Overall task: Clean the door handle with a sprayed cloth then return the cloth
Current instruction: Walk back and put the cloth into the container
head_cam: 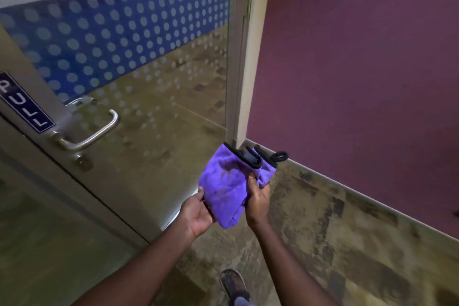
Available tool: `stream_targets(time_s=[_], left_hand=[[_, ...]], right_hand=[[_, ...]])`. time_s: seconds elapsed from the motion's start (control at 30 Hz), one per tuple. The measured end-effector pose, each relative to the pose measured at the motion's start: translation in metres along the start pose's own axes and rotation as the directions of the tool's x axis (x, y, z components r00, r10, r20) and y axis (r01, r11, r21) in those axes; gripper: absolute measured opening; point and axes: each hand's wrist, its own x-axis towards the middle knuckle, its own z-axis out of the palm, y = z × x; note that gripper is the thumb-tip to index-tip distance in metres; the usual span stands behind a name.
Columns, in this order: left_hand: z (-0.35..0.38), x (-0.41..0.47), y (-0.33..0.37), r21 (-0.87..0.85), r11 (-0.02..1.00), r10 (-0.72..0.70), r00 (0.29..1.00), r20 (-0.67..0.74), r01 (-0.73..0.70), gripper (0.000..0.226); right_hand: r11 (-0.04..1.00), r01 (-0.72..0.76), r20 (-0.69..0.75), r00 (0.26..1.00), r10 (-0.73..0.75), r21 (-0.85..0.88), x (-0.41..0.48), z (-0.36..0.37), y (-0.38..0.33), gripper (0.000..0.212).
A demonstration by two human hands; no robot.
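A purple cloth [229,186] with black edging and a black hanging loop is bunched between both my hands, low in the middle of the view. My left hand [197,211] grips its lower left side. My right hand [258,197] pinches its right side, thumb on top. The silver lever door handle [93,135] sits on the metal door stile at the left, with a round keyhole [83,162] below it. Both hands are well to the right of the handle and lower, apart from it. No spray bottle is in view.
The glass door [149,62] has a blue band with frosted dots and a "PULL" sign [23,103] on its stile. A door frame [250,57] and maroon wall [360,69] stand at the right. Patterned carpet [323,231] covers the floor; my foot in a sandal [233,283] is below.
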Motion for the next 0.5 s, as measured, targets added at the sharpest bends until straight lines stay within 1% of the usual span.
stream_targets(time_s=[0.1,0.17,0.27,0.37,0.4,0.47,0.5], left_hand=[[-0.002,-0.009,-0.01,0.033,0.999,0.014,0.998,0.053,-0.015,0.037],[0.001,-0.014,-0.017,0.061,0.998,0.002,0.994,0.108,-0.008,0.035],[0.008,-0.021,-0.03,0.119,0.993,-0.034,0.979,0.199,0.01,0.032],[0.016,-0.021,-0.04,0.166,0.986,-0.043,0.955,0.293,-0.007,0.023],[0.02,-0.02,-0.044,0.198,0.98,-0.051,0.945,0.323,-0.014,0.022],[0.032,-0.021,-0.053,0.283,0.959,-0.09,0.923,0.373,-0.021,0.021],[0.038,-0.021,-0.058,0.335,0.942,-0.116,0.913,0.391,-0.024,0.02]], right_hand=[[0.999,0.044,0.0,0.999,-0.044,-0.023,-0.025,-0.023,-0.011,0.025],[0.998,0.059,-0.011,0.998,-0.06,-0.037,-0.04,-0.036,-0.022,0.028],[1.0,0.006,-0.083,0.997,-0.006,0.004,-0.06,-0.049,-0.05,0.023],[0.981,-0.153,-0.132,0.977,0.169,0.121,-0.079,-0.072,-0.083,0.04],[0.973,-0.179,-0.145,0.969,0.2,0.145,-0.085,-0.084,-0.093,0.044],[0.967,-0.182,-0.189,0.958,0.215,0.179,-0.099,-0.106,-0.112,0.051],[0.964,-0.18,-0.22,0.95,0.223,0.198,-0.107,-0.115,-0.121,0.057]])
